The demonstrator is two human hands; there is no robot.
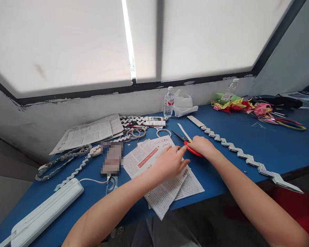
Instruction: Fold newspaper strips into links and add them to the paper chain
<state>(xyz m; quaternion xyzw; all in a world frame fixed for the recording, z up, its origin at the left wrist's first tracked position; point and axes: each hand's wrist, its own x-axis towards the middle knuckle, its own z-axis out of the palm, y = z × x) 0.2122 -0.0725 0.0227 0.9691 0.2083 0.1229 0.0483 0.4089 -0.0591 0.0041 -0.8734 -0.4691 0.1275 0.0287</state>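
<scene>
The spread left hand (172, 161) is lying over unfolded newspaper sheets (136, 165), the right hand (202, 145) is gripping scissors (196, 152), and at its three o'clock an already folded chain (238, 151) is resting.

Bare forearms (123, 192), slim bare fingers (183, 151); grey trousers (167, 233).

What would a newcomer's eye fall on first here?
Probably the red-handled scissors gripped by the right hand, beside newspaper sheets under the left hand. Next, the zigzag folded-paper strip slanting across the blue table on the right, then crumpled yellow, red and pink pieces at back right.
</scene>
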